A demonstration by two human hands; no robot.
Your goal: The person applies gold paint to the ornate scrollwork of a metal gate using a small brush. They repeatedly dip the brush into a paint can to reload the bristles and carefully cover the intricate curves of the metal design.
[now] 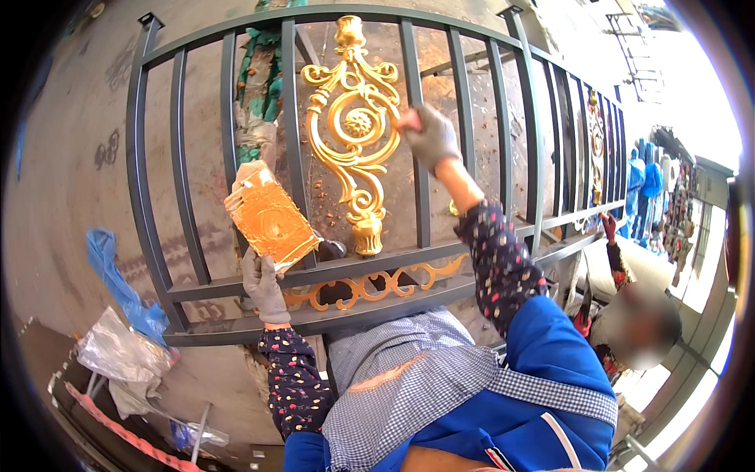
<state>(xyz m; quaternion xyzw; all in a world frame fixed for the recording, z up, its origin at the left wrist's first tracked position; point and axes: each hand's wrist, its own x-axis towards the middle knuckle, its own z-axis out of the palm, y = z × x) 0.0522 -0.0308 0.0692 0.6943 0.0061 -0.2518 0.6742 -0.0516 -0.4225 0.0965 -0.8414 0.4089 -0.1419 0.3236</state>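
**Gold paint on the fence scrolls, partway there**

So the dark grey steel railing panel (pixel 181 149) is lying flat, and the big cast scroll ornament (pixel 355 126) in the middle of it already looks fully gold, top finial to bottom foot. The left hand (pixel 262 285), in a grey work glove, is clamped around the lower edge of a flat rectangular card smeared with orange-gold paint (pixel 269 220), holding it up over the bars like a palette. The gloved right hand (pixel 429 135) is pinched shut at the right edge of the scroll; its fingertips look paint-stained, but I honestly can't make out a brush or anything in there.

The low gold wave trim (pixel 370 287) along the bottom rail looks coated too. Further down the panel there's a second ornament (pixel 595 145) showing some gold, too far off to judge the coverage. I'd guess this one is down to touch-ups.

A co-worker's red-gloved hand (pixel 608 228) is at the far rail.
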